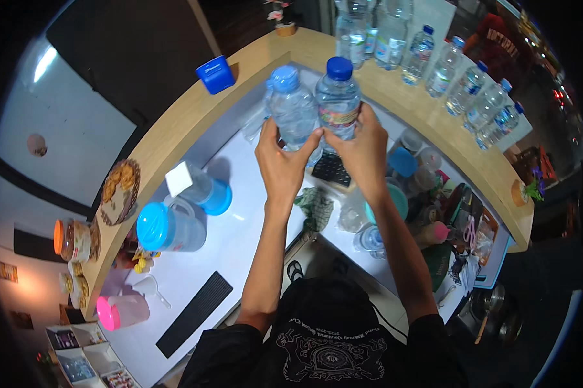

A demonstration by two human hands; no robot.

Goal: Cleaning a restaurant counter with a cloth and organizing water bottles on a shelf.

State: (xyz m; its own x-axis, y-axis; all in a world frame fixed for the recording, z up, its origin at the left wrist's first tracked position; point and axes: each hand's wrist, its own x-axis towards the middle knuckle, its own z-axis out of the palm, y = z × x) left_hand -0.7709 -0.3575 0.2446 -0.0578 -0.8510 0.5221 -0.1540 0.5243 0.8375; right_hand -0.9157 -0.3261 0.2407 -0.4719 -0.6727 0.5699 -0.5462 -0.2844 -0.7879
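In the middle of the view I hold two clear plastic water bottles side by side above the white counter [240, 200]. My left hand [280, 155] is closed round the lower part of a water bottle with a light blue cap [293, 107]. Beside it, my right hand [362, 145] grips a labelled water bottle with a dark blue cap [339, 90]. Both bottles stand nearly upright, and the thumbs nearly meet between them. Beyond the hands, the raised wooden ledge [253, 61] carries a row of similar bottles [446, 68] towards the right.
A blue box [215, 74] and a snack basket [120, 194] sit on the ledge. Blue-lidded pitchers [172, 226], a pink-lidded jar [123, 312] and a black ridged strip [194, 313] occupy the left counter. Cups, scissors [470, 233] and a blue tray [492, 265] crowd the right. Someone in red [501, 39] is beyond.
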